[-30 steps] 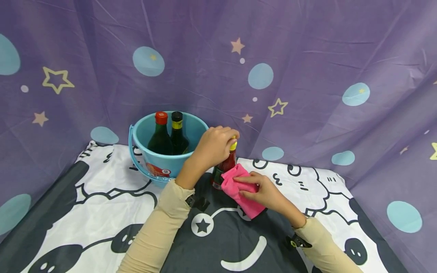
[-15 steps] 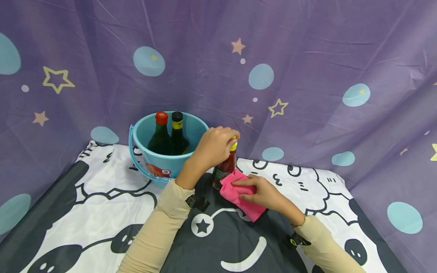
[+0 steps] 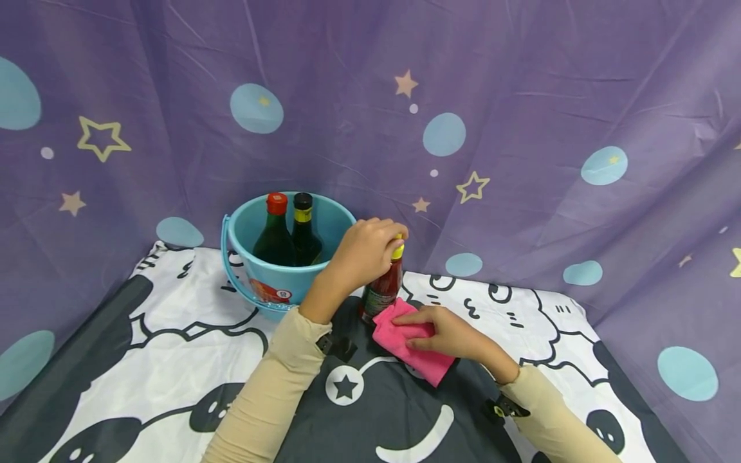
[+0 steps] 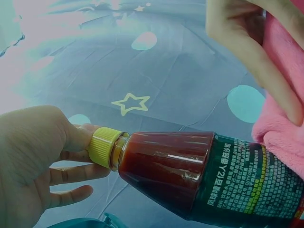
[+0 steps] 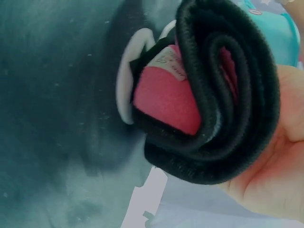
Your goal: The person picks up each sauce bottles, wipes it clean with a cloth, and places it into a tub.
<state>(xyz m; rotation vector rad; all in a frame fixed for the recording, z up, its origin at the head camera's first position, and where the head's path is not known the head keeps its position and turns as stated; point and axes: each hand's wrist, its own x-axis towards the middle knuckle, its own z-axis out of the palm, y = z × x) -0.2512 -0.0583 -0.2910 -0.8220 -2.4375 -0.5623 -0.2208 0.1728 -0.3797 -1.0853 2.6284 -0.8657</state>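
Note:
A ketchup bottle point(image 3: 386, 283) with dark red sauce, a dark green label and a yellow cap point(image 4: 105, 146) stands beside the bucket, tilted slightly to the right. My left hand point(image 3: 370, 247) pinches the cap between thumb and fingers from above. A folded pink cloth point(image 3: 408, 341) is pinched in my right hand point(image 3: 446, 334), its upper end against the label near the bottle's base. In the right wrist view the rolled cloth point(image 5: 166, 97) shows dark edging and a small white tag; that hand's fingertips are hidden there.
Just left of the bottle, a light blue bucket point(image 3: 283, 273) holds two dark bottles, one red-capped point(image 3: 276, 235) and one black-capped point(image 3: 304, 235). A black and white cartoon cloth point(image 3: 173, 360) covers the surface. Behind hangs a purple curtain point(image 3: 347, 96) with stars and dots.
My right hand has brought the pink cloth down the bottle towards its base, baring more of the label. The left hand keeps its hold on the cap.

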